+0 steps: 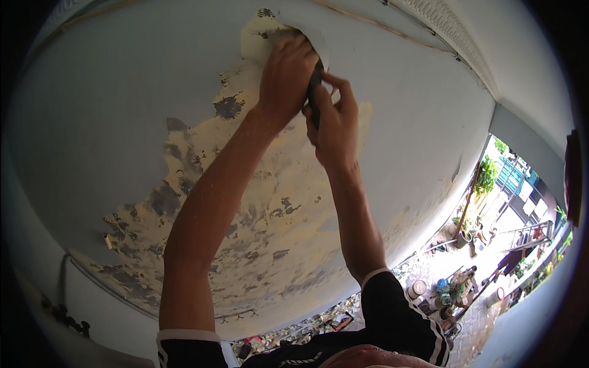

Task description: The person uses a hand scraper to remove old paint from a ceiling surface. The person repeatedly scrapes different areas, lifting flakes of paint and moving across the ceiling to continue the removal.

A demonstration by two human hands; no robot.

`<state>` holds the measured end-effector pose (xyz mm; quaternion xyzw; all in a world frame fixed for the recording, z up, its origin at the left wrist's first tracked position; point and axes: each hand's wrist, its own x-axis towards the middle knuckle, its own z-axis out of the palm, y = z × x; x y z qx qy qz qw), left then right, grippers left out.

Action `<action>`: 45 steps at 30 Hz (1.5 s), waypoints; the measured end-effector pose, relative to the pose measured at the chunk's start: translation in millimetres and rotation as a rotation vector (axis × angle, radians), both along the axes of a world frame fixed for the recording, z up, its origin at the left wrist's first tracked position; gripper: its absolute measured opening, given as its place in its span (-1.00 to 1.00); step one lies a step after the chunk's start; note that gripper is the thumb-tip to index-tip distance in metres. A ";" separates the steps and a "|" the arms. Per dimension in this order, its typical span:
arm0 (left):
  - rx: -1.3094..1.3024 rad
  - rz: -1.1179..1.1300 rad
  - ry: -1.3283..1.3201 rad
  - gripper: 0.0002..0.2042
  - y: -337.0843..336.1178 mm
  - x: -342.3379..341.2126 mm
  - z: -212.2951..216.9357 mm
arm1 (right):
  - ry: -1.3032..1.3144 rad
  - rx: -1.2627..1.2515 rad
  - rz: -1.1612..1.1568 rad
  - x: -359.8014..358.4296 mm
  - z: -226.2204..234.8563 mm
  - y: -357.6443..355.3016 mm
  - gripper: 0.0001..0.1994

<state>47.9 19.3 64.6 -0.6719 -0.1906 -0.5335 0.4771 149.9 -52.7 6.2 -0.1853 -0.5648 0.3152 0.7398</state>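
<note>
Both bare hands are raised against a grey-blue wall point(417, 122), at the upper end of a large peeled patch point(294, 178) that shows cream and dark grey beneath the paint. The right hand point(334, 122) grasps a dark, narrow hand tool point(315, 92), its fingers wrapped around the lower part and the thumb laid along it. The left hand point(287, 76) is at the tool's upper part with its fingers bent; blur makes it hard to say whether they grip it. A pale flap of paint point(318, 44) stands just beside them. At the lower right, a whitish bucket point(418, 288) rests on the paved floor point(469, 343), with a leafy plant point(486, 176) farther off.
</note>
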 end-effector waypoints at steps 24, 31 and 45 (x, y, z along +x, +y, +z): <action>-0.243 -0.002 -0.420 -0.53 -44.7 -37.8 -161.6 | -0.497 0.023 -0.020 -15.3 -108.5 -31.5 -0.70; -0.261 0.009 -0.408 -0.51 -57.3 -54.9 -147.7 | -0.441 -0.024 -0.016 -38.8 -103.5 -45.8 -0.68; -0.135 0.059 -0.384 -0.49 -46.8 -80.1 -121.3 | -0.384 0.027 0.060 -64.5 -87.4 -36.6 -0.69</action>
